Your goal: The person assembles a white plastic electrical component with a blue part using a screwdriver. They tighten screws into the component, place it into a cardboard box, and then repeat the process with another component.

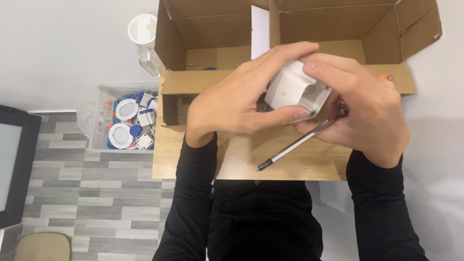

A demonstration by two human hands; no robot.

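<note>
Both my hands hold a small white plastic housing (292, 89) above a cardboard box (290, 159). My left hand (237, 99) grips it from the left, fingers over the top and thumb under its lower edge. My right hand (362, 108) covers its right side and also pinches a screwdriver (297, 142). The metal shaft of the screwdriver points down-left over the box flap, and its orange handle end shows behind my right hand. What sits inside the housing is hidden by my fingers.
The cardboard box has several open flaps and a white divider (260, 31). A clear plastic bin (104, 89) on the left floor holds round white lamp parts (126, 109) and blue pieces. A white cylindrical container (142, 29) stands behind the bin. A dark panel (12, 164) lies at far left.
</note>
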